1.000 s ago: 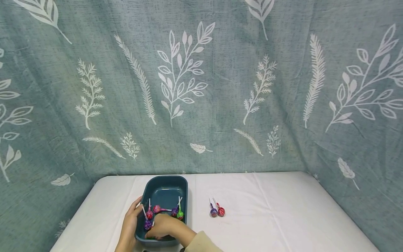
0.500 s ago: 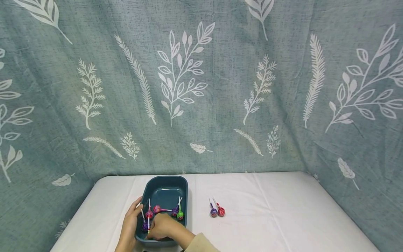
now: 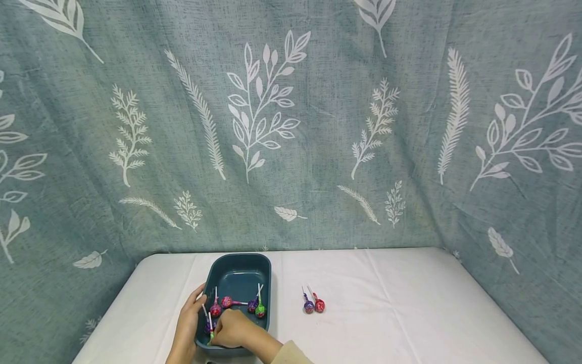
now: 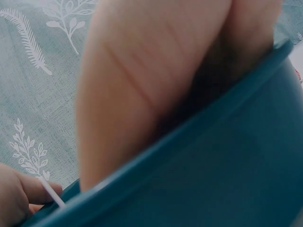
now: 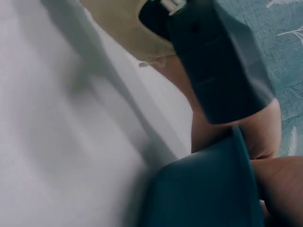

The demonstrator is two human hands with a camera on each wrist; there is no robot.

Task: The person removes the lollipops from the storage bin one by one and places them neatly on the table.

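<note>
I saw the right hand pinching a green-wrapped, white-stick lollipop inside the glossy dark-teal, rounded-rectangular tray, left hand gripping its wall; a crowded release, I judged, risked tipping the adjacent purple-wrapped ball lollipop.

The left hand and right hand are both bare, and the right arm has a plain, pale beige sleeve with a loose-looking cuff. Fixed near there I see a chunky, blue-black block, smooth and rounded at its lower end, greyer down one side, with a small dark spot on its face and a silvery metal piece up top, a bit blurred.
</note>
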